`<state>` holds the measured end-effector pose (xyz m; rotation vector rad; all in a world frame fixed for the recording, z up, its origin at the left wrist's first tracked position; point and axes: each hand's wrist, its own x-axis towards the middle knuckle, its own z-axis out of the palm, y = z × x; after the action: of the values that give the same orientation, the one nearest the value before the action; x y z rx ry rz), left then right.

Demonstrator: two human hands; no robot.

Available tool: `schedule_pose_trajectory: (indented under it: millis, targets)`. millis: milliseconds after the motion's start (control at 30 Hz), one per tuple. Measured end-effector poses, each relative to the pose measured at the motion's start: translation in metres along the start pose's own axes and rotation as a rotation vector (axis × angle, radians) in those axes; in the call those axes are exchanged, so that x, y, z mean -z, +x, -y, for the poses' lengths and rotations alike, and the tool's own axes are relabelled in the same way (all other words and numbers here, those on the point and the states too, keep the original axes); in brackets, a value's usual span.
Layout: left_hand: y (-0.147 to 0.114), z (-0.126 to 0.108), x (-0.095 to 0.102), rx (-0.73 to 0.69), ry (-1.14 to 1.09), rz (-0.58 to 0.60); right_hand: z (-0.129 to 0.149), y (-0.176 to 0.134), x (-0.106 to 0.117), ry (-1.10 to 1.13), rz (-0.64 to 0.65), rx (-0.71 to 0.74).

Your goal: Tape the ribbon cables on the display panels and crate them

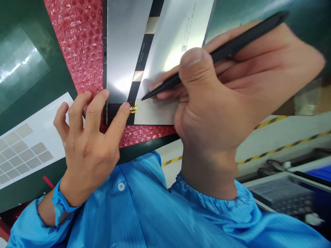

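Observation:
A flat silver panel (124,44) with a black flex strip (143,51) running down it lies in front of me. My left hand (88,127) has its fingers spread, the index fingertip touching a small piece of yellow tape (133,109) near the panel's lower left corner. Another fingertip of that hand rests at the panel's left edge. In my right hand (217,82) I hold black tweezers (181,75). Their tip is just above and right of the tape, over the panel; whether it touches the surface I cannot tell.
Pink bubble wrap (80,41) lies under the panel on a green table (15,44). At the left are a white sheet with grey squares (26,148) and a clear plastic film (23,69). Yellow-black floor tape (274,153) shows beyond the table edge.

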<state>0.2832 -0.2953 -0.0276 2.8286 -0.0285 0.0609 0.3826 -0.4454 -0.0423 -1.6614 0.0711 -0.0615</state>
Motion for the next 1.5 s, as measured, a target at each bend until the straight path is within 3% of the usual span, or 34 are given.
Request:
schedule_pose_trajectory:
  millis: [100,233,333,467,633,767,967,1067,1200,1333,1500]
  targets:
    - [0.000,-0.006,-0.002,0.017,-0.033,0.003,-0.008,-0.003,-0.003,0.061,-0.114,-0.001]
    - [-0.001,-0.016,-0.007,-0.021,-0.039,0.017,-0.016,-0.007,-0.002,0.109,-0.036,-0.053]
    - [-0.004,-0.019,-0.011,-0.008,-0.035,0.017,-0.019,-0.006,-0.001,0.096,-0.026,0.022]
    - [-0.012,-0.017,-0.014,0.043,0.047,-0.052,-0.021,-0.001,-0.003,0.070,-0.127,0.105]
    - [-0.019,-0.014,-0.018,0.008,0.122,-0.129,-0.024,0.000,-0.007,0.144,-0.146,0.087]
    - [-0.024,-0.019,-0.025,-0.060,0.133,-0.135,-0.029,0.015,-0.008,0.212,-0.174,0.091]
    - [-0.039,-0.042,-0.029,0.002,0.137,-0.182,-0.031,0.045,-0.002,0.290,-0.141,0.001]
    - [-0.053,-0.027,-0.017,0.054,0.070,-0.257,-0.019,0.030,-0.013,0.292,-0.046,0.046]
    - [-0.090,0.030,0.007,0.202,0.028,-0.384,0.002,-0.020,-0.051,0.271,0.260,0.010]
    - [-0.122,0.083,0.014,0.260,-0.004,-0.267,0.003,-0.056,-0.096,0.212,0.549,-0.066]
    - [-0.129,0.090,0.009,0.238,-0.041,-0.220,-0.011,-0.062,-0.118,0.151,0.687,-0.006]
